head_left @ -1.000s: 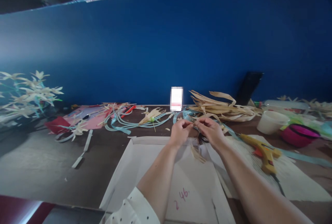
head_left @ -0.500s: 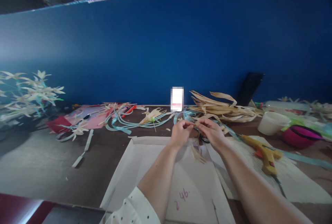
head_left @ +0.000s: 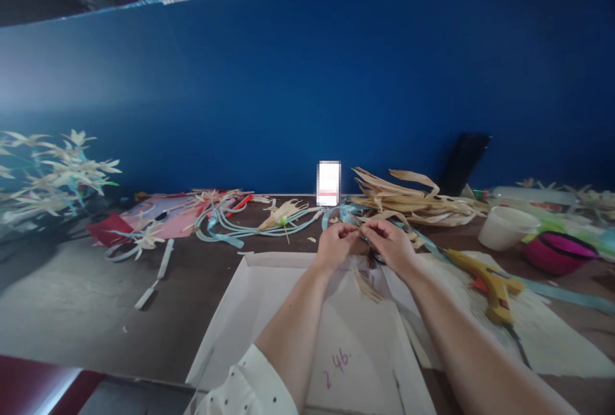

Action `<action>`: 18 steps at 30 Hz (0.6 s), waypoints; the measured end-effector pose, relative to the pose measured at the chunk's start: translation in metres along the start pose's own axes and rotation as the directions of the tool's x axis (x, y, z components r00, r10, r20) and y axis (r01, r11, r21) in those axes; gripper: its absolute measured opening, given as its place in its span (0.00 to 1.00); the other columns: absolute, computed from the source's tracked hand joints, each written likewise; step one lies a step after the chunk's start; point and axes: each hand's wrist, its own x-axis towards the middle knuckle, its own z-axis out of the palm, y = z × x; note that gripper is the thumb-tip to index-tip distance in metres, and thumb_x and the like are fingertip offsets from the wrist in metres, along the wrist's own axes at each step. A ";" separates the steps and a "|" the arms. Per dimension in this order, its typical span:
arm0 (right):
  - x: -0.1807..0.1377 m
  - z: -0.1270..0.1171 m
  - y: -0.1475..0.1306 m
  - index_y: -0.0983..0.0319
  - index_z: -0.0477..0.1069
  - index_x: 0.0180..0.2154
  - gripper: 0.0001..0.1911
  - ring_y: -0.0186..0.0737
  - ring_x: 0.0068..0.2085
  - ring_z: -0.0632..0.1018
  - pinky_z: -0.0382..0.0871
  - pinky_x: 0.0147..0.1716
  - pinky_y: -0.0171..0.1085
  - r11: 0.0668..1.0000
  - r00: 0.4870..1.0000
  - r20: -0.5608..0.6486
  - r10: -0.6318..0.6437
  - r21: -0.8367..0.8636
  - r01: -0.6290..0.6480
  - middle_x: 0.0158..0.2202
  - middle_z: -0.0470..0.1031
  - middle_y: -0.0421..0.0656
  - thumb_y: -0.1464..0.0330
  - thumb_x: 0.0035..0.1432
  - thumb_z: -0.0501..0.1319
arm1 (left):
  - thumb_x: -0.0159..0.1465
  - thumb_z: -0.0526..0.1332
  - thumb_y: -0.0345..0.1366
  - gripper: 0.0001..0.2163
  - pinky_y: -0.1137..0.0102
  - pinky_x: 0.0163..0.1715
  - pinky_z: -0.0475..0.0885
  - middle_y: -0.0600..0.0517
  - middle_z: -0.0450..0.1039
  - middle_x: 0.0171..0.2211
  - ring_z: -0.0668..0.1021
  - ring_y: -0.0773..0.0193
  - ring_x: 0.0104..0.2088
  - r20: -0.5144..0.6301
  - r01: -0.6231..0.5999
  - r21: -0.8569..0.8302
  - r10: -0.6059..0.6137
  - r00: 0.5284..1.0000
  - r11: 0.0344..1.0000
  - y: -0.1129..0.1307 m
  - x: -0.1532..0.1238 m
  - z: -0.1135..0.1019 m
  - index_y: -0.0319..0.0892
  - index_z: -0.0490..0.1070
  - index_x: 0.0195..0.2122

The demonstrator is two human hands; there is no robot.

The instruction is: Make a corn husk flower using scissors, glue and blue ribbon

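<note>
My left hand [head_left: 335,246] and my right hand [head_left: 391,245] meet over the far edge of a shallow white cardboard tray [head_left: 250,312]. Both hands have their fingers pinched together on a small piece of dried husk between them; the piece is too small to make out clearly. Dark scissor handles [head_left: 375,260] show just under my right hand. A loose husk scrap [head_left: 365,285] lies in the tray below the hands. A pile of dried corn husks [head_left: 408,200] sits just beyond them.
A yellow glue gun [head_left: 485,280] lies on a white sheet to the right, near a white cup [head_left: 502,227] and a pink bowl [head_left: 557,252]. Light blue ribbons [head_left: 235,226] and husk flowers [head_left: 52,175] lie to the left. A blue wall backs the table.
Both hands stay almost in place, with only slight finger movement on the small piece between them.
</note>
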 end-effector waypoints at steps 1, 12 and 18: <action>0.000 0.000 -0.001 0.61 0.73 0.31 0.15 0.36 0.25 0.69 0.60 0.24 0.34 1.000 1.000 0.002 -0.002 -0.006 0.002 0.21 0.68 0.39 0.56 0.51 0.59 | 0.54 0.61 0.37 0.09 0.74 0.27 0.66 0.52 0.73 0.26 0.72 0.68 0.26 0.004 0.000 -0.003 0.000 1.000 1.000 0.001 0.000 0.000 0.39 0.75 0.32; -0.001 0.000 -0.006 0.61 0.73 0.32 0.15 0.39 0.30 0.71 0.62 0.28 0.35 0.999 1.000 0.020 -0.003 -0.032 0.004 0.26 0.73 0.41 0.56 0.52 0.59 | 0.54 0.60 0.38 0.08 0.73 0.28 0.65 0.54 0.69 0.22 0.70 0.69 0.24 -0.041 0.027 0.045 -0.025 0.999 0.999 -0.002 0.002 -0.001 0.39 0.73 0.27; -0.002 0.000 -0.006 0.61 0.73 0.32 0.13 0.39 0.31 0.71 0.63 0.31 0.36 0.999 1.000 0.013 0.001 -0.049 -0.001 0.29 0.74 0.42 0.58 0.52 0.60 | 0.54 0.61 0.38 0.08 0.73 0.28 0.64 0.54 0.70 0.22 0.70 0.69 0.25 -0.041 0.035 0.047 -0.033 0.999 0.998 -0.001 0.002 -0.001 0.39 0.73 0.27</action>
